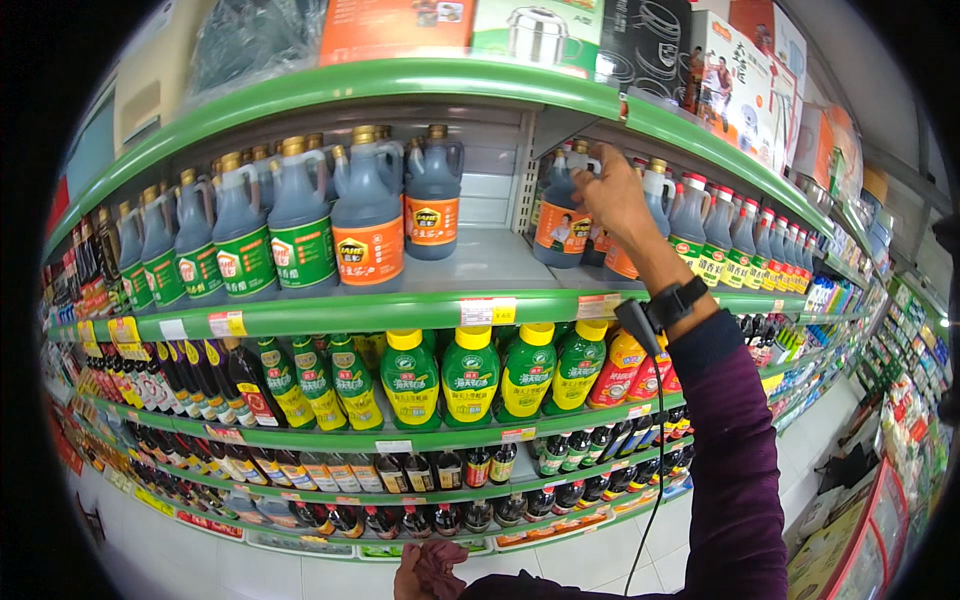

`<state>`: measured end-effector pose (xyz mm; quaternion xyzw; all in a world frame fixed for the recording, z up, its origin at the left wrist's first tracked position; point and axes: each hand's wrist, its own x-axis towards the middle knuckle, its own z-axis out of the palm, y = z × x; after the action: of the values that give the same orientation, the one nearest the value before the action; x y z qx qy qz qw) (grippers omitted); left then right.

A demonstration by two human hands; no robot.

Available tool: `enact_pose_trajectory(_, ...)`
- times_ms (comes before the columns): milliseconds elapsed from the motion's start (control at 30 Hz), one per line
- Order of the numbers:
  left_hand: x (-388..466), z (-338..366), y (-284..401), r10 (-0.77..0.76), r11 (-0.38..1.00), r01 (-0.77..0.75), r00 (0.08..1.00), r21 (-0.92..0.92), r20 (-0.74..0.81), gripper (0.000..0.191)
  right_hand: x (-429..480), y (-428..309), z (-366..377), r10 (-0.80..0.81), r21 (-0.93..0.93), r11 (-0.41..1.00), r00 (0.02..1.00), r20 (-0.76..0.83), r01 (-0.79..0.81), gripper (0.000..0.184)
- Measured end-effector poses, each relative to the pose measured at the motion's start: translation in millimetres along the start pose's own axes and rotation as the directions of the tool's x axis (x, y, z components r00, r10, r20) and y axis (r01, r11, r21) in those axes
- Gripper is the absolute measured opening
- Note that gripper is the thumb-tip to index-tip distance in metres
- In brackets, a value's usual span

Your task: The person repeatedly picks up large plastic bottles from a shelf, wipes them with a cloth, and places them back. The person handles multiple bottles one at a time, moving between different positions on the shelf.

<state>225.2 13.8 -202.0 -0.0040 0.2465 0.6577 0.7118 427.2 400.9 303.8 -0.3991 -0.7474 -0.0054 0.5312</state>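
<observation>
My right hand (619,199) reaches onto the upper shelf, its fingers closed around the handle side of a plastic jug with an orange label (559,225). That jug of dark sauce stands upright near the shelf's front, and my fingers hide its handle. Behind my wrist, another orange-labelled jug (621,261) is partly covered. At the bottom of the view, my left hand (406,574) holds a crumpled dusty-pink cloth (440,568). Left of the shelf upright stand two more orange-labelled jugs, a nearer one (367,217) and one farther back (433,202).
Green-labelled jugs (300,225) line the shelf's left; red-capped bottles (686,225) line its right. The green shelf edge (420,319) carries price tags. Below stand green-and-yellow squeeze bottles (471,382). Boxes (536,34) sit overhead. A black cable (660,450) hangs from my right wrist.
</observation>
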Motion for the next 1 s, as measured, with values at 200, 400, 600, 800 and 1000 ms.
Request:
enact_pose_trajectory(200, -38.7, -8.7, 8.9, 0.03, 0.996, -0.036, 0.997, -0.086, -0.077, 0.049, 43.6, 13.7, 18.3, 0.278, 0.033, 0.958, 0.952, 0.13, -0.284, 0.038)
enact_pose_trajectory(400, -54.1, -2.0, 31.6, 0.067, 0.994, -0.071, 0.997, -0.082, -0.046, 0.046, 67.0, 22.1, 21.2, 0.364, -0.027, 0.928, 0.891, 0.271, -0.371, 0.057)
enact_pose_trajectory(600, -58.0, -9.5, 53.4, 0.036, 0.996, -0.044, 0.995, -0.079, -0.092, 0.041, 58.9, 26.8, 27.7, 0.041, -0.455, 0.889, 0.999, -0.032, -0.051, 0.044)
enact_pose_trajectory(800, -35.9, -31.1, 66.4, 0.1, 0.995, -0.099, 0.995, 0.02, -0.021, 0.051, 36.3, -25.6, -6.5, 0.284, -0.156, 0.954, 0.935, 0.212, -0.254, 0.044)
enact_pose_trajectory(1000, -17.3, -30.5, 73.9, 0.081, 0.995, -0.076, 0.993, -0.06, 0.082, 0.041, -9.5, -45.5, -28.1, 0.047, -0.036, 0.999, 0.923, 0.381, -0.036, 0.031)
